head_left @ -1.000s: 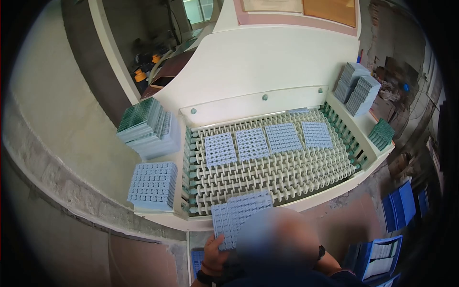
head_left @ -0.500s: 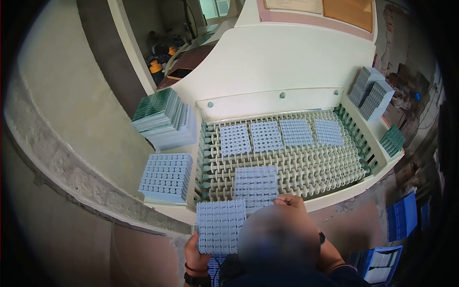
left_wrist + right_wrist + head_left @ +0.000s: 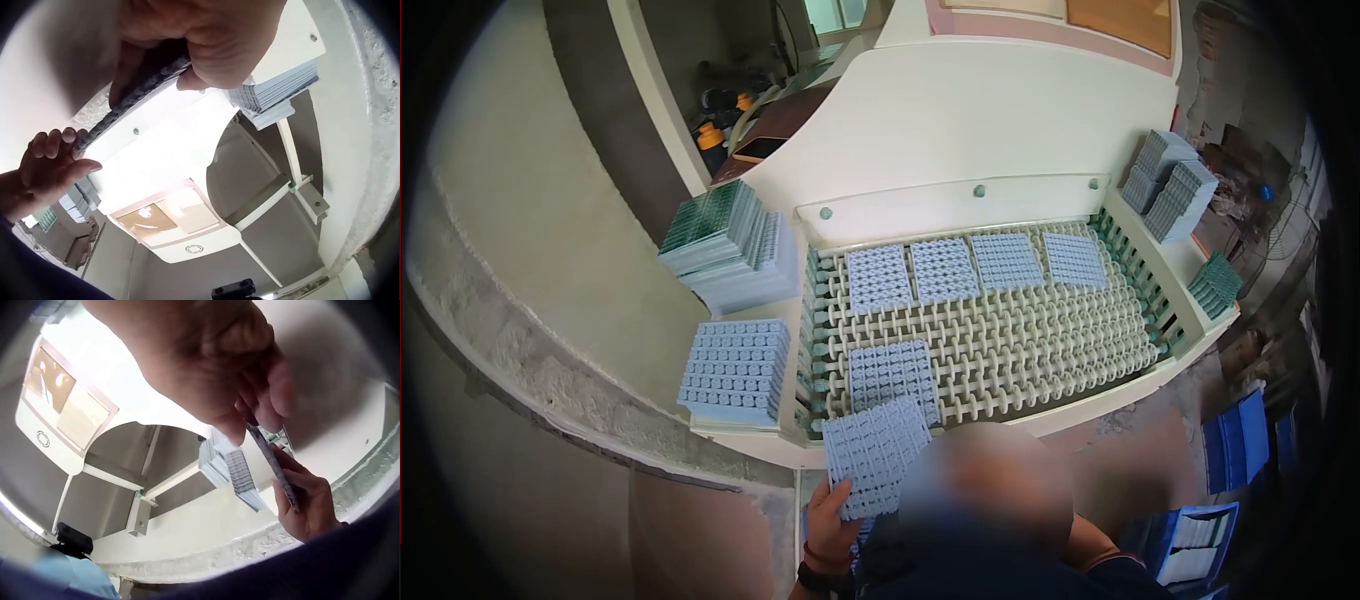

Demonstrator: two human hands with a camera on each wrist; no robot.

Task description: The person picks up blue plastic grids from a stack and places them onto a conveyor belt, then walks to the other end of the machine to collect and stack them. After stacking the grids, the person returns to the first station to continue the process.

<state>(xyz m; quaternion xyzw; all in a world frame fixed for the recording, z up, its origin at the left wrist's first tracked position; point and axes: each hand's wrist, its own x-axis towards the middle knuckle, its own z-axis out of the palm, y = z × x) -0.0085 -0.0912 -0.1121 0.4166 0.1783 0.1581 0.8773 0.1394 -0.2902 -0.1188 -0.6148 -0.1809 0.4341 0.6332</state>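
Note:
A light blue grid sheet (image 3: 875,455) is gripped at its lower left by my left hand (image 3: 830,528), thumb on its face. The wearer's blurred head hides my right hand in the head view. The right wrist view shows my right hand (image 3: 206,362) pinching the upper end of the thin sheet (image 3: 275,469), with my left hand (image 3: 309,509) at its other end. In the left wrist view the sheet (image 3: 125,106) spans between my left hand (image 3: 212,37) and my right hand (image 3: 53,165). Another blue sheet (image 3: 895,372) lies on the rollers, partly overlapped in view by the held one.
Four blue sheets lie in a row across the roller bed (image 3: 1040,335). Blue stacks (image 3: 735,370) and a green-topped stack (image 3: 715,230) stand on the left ledge. More stacks (image 3: 1180,200) and a green piece (image 3: 1215,285) are on the right ledge.
My right hand has let go of the sheet on the rollers, which now lies further left, and has come to the held sheet. The held sheet has tilted and shifted right.

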